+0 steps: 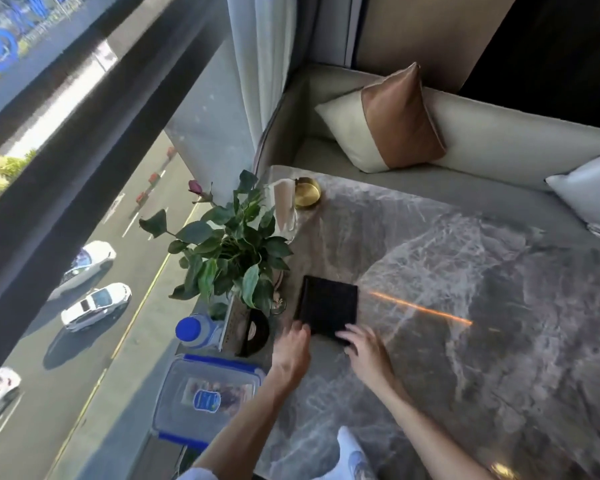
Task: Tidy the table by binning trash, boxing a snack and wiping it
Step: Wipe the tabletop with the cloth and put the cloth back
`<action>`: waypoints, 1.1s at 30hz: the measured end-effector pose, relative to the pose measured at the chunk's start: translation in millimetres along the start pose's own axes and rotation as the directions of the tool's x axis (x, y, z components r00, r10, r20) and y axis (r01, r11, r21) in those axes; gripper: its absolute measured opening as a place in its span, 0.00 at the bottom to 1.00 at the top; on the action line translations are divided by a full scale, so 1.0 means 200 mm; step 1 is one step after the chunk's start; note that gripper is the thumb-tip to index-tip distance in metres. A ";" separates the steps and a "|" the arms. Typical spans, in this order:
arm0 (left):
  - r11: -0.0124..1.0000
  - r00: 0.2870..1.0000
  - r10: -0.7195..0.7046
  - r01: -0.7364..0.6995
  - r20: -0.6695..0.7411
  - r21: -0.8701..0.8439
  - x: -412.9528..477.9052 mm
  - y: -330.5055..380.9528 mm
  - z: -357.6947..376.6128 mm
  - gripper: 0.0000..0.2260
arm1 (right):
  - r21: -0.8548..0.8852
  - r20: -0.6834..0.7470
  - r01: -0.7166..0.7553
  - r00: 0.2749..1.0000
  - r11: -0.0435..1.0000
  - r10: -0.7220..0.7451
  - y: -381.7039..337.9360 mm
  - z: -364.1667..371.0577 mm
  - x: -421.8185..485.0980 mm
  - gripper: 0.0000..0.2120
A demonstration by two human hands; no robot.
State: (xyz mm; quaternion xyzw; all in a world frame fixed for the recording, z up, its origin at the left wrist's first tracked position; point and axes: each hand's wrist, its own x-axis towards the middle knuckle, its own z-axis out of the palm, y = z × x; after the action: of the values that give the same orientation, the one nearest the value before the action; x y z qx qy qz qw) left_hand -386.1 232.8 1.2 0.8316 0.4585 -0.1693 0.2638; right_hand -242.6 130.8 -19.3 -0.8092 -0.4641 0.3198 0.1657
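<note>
A folded black cloth (328,304) lies flat on the grey marble table (465,271). My left hand (291,351) rests at its near left corner, fingertips touching the edge. My right hand (364,348) touches its near right corner, fingers spread on the fabric. Whether either hand pinches the cloth is unclear. A clear storage box with a blue-clipped lid (208,398) sits at the table's near left edge, lid on, with a snack packet visible inside.
A potted green plant (229,244) stands left of the cloth, with a blue-capped water bottle (196,332) and a black stand (255,332) beside it. A glass (284,206) and a gold dish (307,192) sit at the far corner. A cushioned sofa (499,140) lies beyond.
</note>
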 end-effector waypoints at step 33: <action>0.615 0.858 -0.488 0.468 0.160 -0.635 0.19 -0.01 0.15 0.14 | -0.202 0.001 0.048 0.999 0.978 -0.049 -0.19 0.04 0.86 0.05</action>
State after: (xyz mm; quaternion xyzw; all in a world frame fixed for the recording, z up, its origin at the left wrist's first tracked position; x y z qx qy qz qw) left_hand -369.1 241.0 -43.2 0.5354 0.6960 -0.0501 0.4758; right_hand -209.7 297.6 -66.1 -0.8108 -0.5137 0.2652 0.0913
